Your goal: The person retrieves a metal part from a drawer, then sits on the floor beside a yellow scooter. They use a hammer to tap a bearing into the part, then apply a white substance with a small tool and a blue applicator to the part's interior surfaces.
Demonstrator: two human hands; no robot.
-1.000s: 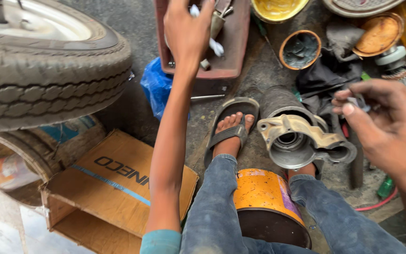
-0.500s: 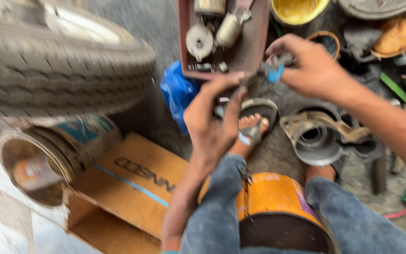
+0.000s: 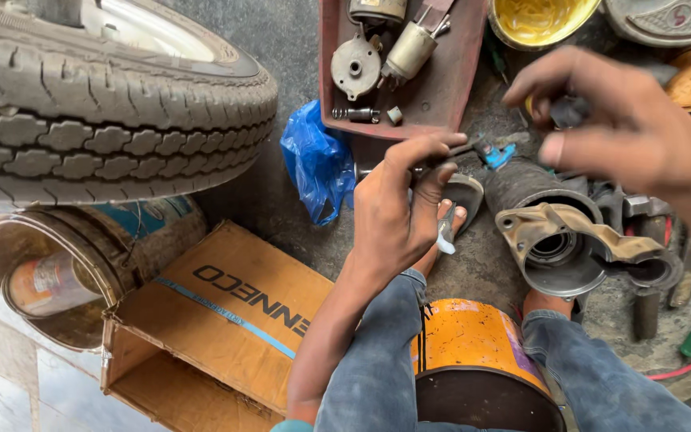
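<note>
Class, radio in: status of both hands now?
Left hand pinching thin metal tool. Right hand gripping small dark part. Metal housing below, untouched.

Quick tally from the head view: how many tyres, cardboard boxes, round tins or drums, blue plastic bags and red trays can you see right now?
Tyres: 1
Cardboard boxes: 1
Round tins or drums: 2, the orange tin between the knees and the rusty drum under the tyre
Blue plastic bags: 1
Red trays: 1
Total: 6

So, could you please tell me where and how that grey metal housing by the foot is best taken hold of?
Probably grip the grey metal housing by its round barrel, coming from above with fingers spread around it. It stands on the floor with its open bore facing up, and the tan flange across its rim looks irregular.
</note>
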